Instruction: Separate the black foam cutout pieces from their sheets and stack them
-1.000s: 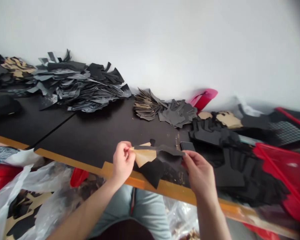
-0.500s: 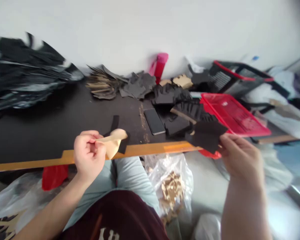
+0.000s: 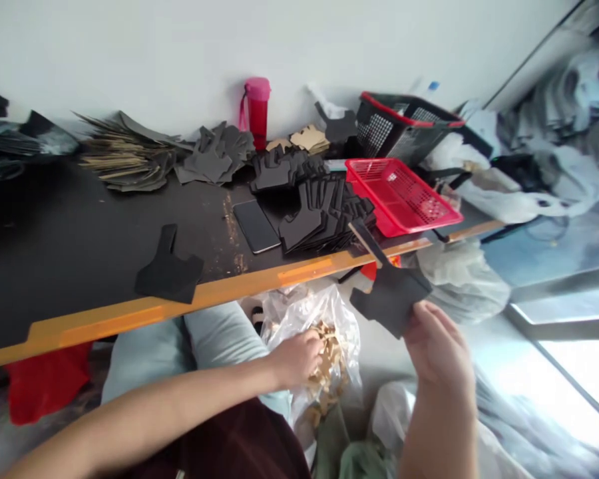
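My right hand [image 3: 436,339] pinches the edge of a flat black cut-out piece [image 3: 392,296], with its narrow strip pointing up and left, past the table's front edge. My left hand [image 3: 299,359] is over a clear plastic bag [image 3: 349,319] of tan paper scraps [image 3: 332,356] below the table. Its fingers are curled; whether anything is in them is hidden against the scraps. A similar black cut-out [image 3: 170,273] lies alone near the table's front edge. Several more are stacked in an overlapping pile [image 3: 324,213] left of the red basket [image 3: 399,193].
A phone [image 3: 256,226] lies on the black table [image 3: 104,233], whose front edge carries orange tape [image 3: 259,283]. Behind stand piles of black pieces [image 3: 214,153], tan-edged sheets [image 3: 124,153], a red bottle [image 3: 257,113] and a black basket [image 3: 404,126]. Plastic bags [image 3: 469,279] sit at the right.
The view has turned right. My left hand, which held a tan peeled sheet above the table, has gone down to the bag of scraps. My right hand still holds the black piece.
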`<state>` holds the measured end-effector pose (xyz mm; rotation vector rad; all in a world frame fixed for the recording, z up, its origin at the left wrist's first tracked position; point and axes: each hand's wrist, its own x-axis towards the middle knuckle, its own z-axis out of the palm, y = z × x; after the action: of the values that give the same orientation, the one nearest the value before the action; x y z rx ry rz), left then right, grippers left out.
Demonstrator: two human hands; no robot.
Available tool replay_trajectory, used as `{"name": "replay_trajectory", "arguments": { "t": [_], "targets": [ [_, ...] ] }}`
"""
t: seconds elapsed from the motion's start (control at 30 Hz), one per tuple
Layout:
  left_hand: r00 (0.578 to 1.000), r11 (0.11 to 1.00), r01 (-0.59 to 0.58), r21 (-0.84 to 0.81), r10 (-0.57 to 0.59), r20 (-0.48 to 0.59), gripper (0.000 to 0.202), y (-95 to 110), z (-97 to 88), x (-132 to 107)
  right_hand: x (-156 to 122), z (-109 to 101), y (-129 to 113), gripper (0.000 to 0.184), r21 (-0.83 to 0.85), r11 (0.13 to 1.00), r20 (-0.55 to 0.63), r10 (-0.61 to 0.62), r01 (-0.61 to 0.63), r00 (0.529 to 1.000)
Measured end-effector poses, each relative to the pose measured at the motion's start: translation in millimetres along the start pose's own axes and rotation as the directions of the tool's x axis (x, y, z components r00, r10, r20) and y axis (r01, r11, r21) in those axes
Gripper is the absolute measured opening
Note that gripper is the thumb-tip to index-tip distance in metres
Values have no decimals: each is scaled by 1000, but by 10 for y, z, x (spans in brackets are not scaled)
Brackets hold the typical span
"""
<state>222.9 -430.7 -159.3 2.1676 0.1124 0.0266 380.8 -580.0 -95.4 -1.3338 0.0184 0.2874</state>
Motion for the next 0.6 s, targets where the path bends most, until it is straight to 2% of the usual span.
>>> {"name": "replay_trajectory", "arguments": {
  "t": [0.03,0.07,0.1,0.17,0.23,0.33,0.5,0.6],
  "targets": [
    [999,1000,-6,-14,5,-49,11,45,-169,9,-19,43,24,31,11,1000,13,16,-17,1000],
    [987,998,-13,-65,3,-160,12,100,-342,17,-40,98,44,31,20,999,31,34,-34,999],
    [957,993,-28,-114,-7,-291,11,161,-507,26,-65,161,61,31,28,998,51,49,-51,997],
    [869,982,-86,-170,-9,-494,9,274,-783,42,-127,307,89,31,34,996,102,79,-83,992],
    [800,974,-145,-175,11,-600,7,341,-965,50,-199,463,112,31,24,994,151,102,-106,983],
    [761,964,-149,-221,-31,-648,6,335,-1090,36,-303,681,148,31,-10,993,204,114,-115,972],
    [716,918,-68,-392,-229,-659,2,217,-1169,-39,-426,947,238,30,-90,992,264,109,-88,958],
    [711,814,-92,-573,-350,-610,7,170,-1230,-80,-488,1058,292,27,-140,988,286,102,-64,953]
  ]
}}
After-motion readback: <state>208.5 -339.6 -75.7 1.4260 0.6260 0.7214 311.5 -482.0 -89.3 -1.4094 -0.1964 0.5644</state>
